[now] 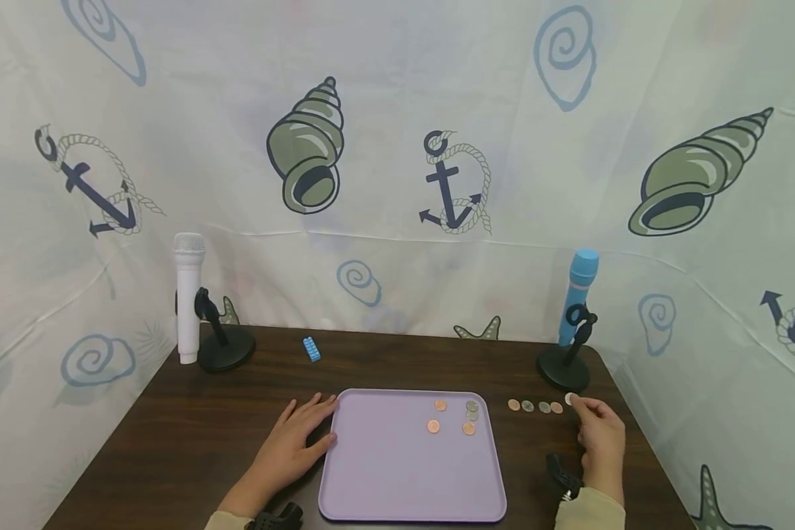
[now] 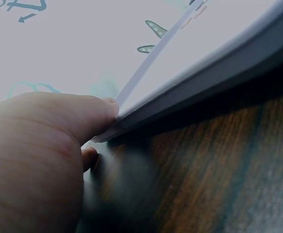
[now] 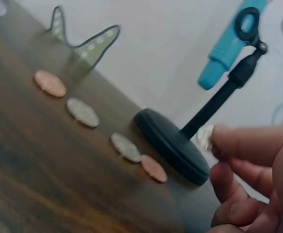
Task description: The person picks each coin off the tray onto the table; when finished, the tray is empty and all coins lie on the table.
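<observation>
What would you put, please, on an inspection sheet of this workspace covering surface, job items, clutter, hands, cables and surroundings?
Surface: dark wood-grain table.
Job items: lilac tray with copper- and silver-coloured coins towards its far right; row of four coins on the table, right of the tray.
Clutter: blue toy brick; white microphone and blue microphone, each with a black stand.
Left hand: touches the tray's left edge.
Right hand: pinches a pale coin near the row's right end.
Cables: nothing seen.
Surroundings: pale cloth printed with shells, anchors and starfish.
</observation>
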The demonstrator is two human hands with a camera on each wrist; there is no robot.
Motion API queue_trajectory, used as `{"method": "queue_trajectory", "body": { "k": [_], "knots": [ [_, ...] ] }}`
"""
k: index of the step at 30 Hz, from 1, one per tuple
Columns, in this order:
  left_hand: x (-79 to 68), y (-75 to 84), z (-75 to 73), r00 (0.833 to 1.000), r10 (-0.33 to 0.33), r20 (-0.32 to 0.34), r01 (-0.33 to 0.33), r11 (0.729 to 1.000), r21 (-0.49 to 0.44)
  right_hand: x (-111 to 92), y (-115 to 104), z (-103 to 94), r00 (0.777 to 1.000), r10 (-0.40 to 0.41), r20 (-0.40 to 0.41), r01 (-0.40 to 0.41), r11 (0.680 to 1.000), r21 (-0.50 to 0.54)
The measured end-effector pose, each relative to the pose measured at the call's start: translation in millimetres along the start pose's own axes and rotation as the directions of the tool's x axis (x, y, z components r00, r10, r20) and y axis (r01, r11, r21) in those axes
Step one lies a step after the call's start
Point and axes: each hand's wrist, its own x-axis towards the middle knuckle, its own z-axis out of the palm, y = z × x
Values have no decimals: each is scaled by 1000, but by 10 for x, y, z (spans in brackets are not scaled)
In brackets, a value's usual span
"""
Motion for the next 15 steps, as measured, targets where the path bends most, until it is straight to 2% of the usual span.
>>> {"method": "queue_trajectory", "body": {
  "k": [5,8,11,15],
  "knots": [
    [0,-3,5,1000,-4,6,4,1000,6,-12,22,10,994,1,-106,-12,994,-110],
    [-8,6,1,1000,-13,10,13,1000,0,6,56,5,991,-20,-136,-7,981,-195],
    [-12,3,6,1000,-18,11,18,1000,-4,35,105,12,989,-54,-137,8,948,-317],
    [-10,-14,13,1000,-15,4,15,1000,-8,31,125,49,981,-142,-135,68,892,-447]
  ]
}}
